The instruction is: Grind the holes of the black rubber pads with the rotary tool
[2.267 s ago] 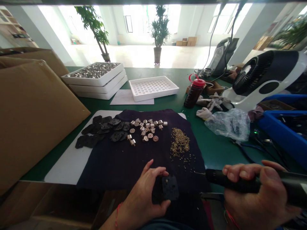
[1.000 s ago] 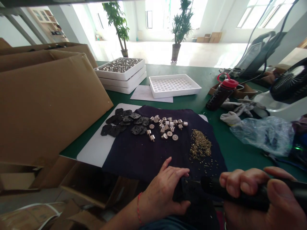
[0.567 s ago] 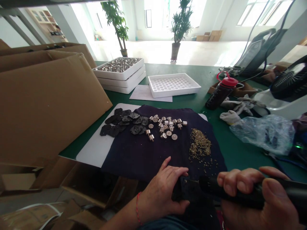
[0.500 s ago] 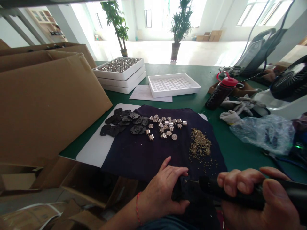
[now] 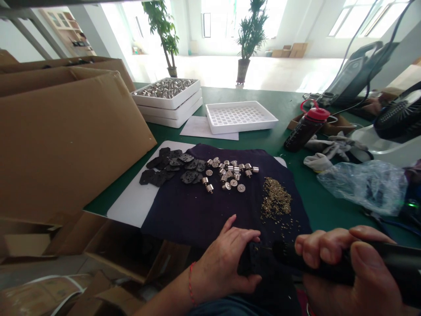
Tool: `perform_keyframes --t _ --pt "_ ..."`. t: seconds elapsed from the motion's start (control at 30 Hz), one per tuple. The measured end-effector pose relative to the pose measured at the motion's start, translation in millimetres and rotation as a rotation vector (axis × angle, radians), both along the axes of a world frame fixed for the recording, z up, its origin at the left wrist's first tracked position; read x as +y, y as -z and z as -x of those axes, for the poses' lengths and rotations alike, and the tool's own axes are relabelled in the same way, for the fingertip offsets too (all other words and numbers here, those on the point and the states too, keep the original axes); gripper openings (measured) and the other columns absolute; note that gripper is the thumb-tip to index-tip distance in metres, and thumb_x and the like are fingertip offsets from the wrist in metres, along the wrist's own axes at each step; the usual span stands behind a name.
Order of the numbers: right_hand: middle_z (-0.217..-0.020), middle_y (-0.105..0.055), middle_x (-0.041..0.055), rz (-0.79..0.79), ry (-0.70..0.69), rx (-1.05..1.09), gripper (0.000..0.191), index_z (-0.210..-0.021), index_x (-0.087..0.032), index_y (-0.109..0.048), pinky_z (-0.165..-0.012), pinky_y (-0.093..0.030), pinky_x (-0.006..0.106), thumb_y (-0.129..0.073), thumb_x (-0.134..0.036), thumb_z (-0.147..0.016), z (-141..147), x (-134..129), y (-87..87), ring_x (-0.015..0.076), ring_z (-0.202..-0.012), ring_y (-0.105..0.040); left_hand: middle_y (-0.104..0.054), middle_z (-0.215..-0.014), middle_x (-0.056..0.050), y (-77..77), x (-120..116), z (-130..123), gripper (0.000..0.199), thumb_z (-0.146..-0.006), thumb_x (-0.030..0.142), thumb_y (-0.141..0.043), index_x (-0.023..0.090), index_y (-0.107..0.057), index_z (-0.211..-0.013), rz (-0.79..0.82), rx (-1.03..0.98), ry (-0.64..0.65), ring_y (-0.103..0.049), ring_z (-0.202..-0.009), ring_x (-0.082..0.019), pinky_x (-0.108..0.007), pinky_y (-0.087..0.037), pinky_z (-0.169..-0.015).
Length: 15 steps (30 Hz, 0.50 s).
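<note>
My left hand (image 5: 226, 259) is curled around a dark plate-like part (image 5: 253, 256) at the near edge of the dark cloth (image 5: 197, 210). In my right hand (image 5: 351, 263) is a black electric screwdriver (image 5: 329, 263), held level with its thin bit pointing left at the part. Whether the bit touches it, I cannot tell. Beyond my hands lie a heap of tiny brass-coloured screws (image 5: 276, 197), several small silver metal cylinders (image 5: 226, 171) and a pile of black flat plates (image 5: 174, 164).
White trays (image 5: 167, 105) of metal parts are stacked at the back left; another white tray (image 5: 241, 117) stands beside them. A large cardboard box (image 5: 72, 140) borders the left. A red-capped bottle (image 5: 305, 127), gloves (image 5: 329, 153), a plastic bag (image 5: 365, 184) and a fan (image 5: 401, 114) sit right.
The screwdriver and my right hand have shifted slightly left relative to the table. My left hand still holds the dark part. The whole view has moved a little.
</note>
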State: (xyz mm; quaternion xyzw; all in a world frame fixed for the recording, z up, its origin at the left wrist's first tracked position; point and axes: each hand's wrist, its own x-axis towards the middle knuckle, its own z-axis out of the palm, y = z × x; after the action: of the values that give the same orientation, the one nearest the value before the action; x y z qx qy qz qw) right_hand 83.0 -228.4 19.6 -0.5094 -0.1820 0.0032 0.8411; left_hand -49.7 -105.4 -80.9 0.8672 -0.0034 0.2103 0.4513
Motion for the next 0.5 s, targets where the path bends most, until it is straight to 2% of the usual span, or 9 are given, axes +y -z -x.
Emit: perform_keyframes --t 0.13,0.33,0.5 --pt "-0.062 -0.056 -0.0059 0.002 0.003 0.017 0.015 -0.1 -0.025 -0.073 -0.044 -0.053 0.028 -0.077 -0.02 -0.086 0.2 -1.1 0.8 0.0155 -0.047 -0.047 -0.078 -0.14 -0.012 0.7 -0.2 -0.5 0.088 -0.082 0.02 -0.091 0.021 -0.047 -0.158 0.004 -0.001 0.0 -0.078 -0.129 -0.031 -0.066 -0.029 -0.144" --pt "-0.062 -0.057 -0.006 0.019 -0.062 -0.015 0.017 -0.095 -0.024 -0.07 -0.045 -0.054 0.027 -0.087 -0.022 -0.09 1.1 6.2 -3.7 0.014 -0.046 -0.05 -0.079 -0.139 -0.012 2.2 0.1 -0.5 0.089 -0.08 0.02 -0.093 0.02 -0.049 -0.157 0.0 -0.016 -0.005 -0.078 -0.127 -0.031 -0.066 -0.029 -0.144" --pt "-0.069 -0.06 -0.0051 0.129 -0.161 -0.148 0.023 -0.093 -0.023 -0.067 -0.048 -0.057 0.027 -0.09 -0.022 -0.097 5.3 11.6 -4.6 0.0131 -0.049 -0.056 -0.078 -0.139 -0.014 1.9 0.2 -0.4 0.085 -0.08 0.022 -0.094 0.019 -0.051 -0.154 -0.013 -0.015 -0.001 -0.077 -0.129 -0.032 -0.066 -0.031 -0.143"
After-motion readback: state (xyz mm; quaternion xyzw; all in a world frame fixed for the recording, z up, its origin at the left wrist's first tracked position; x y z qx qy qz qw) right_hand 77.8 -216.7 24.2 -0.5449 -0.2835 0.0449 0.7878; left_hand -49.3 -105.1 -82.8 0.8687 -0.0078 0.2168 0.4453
